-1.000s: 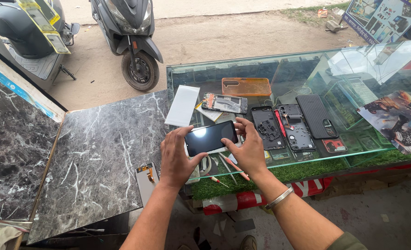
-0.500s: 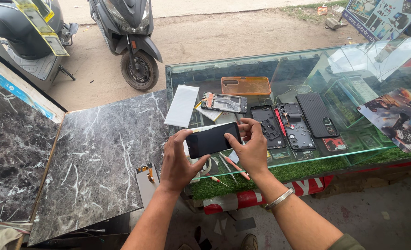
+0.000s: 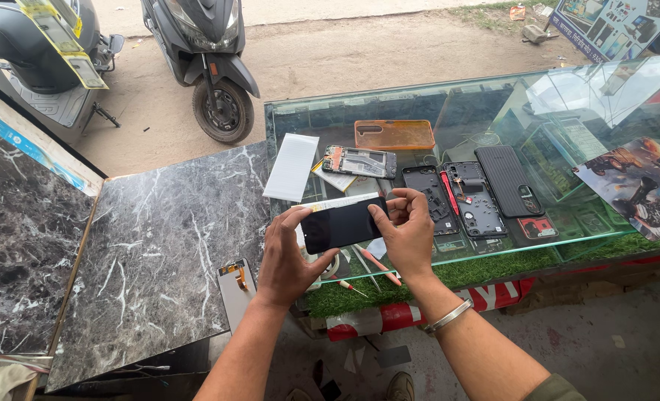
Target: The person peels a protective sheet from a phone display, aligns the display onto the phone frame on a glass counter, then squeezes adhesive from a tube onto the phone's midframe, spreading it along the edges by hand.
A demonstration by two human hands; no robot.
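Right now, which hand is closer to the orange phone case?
Right. The right hand is just below the orange phone case, gripping the black phone screen's right end; the left hand holds its left end, farther away.

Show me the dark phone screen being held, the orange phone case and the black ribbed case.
dark phone screen [image 3: 342, 224], head view, middle of its glass face
orange phone case [image 3: 394, 134], head view, centre of its back
black ribbed case [image 3: 504, 180], head view, middle of its ribbed back

Bright, even daylight throughout; shadows soft, weak under my hands. Glass counter top carries strong pale reflections at the right, washing out what lies beneath. Dark screen I hold shows little glare. Focus sharp centrally; wide-angle bending at edges, possibly slight softness in far corners.
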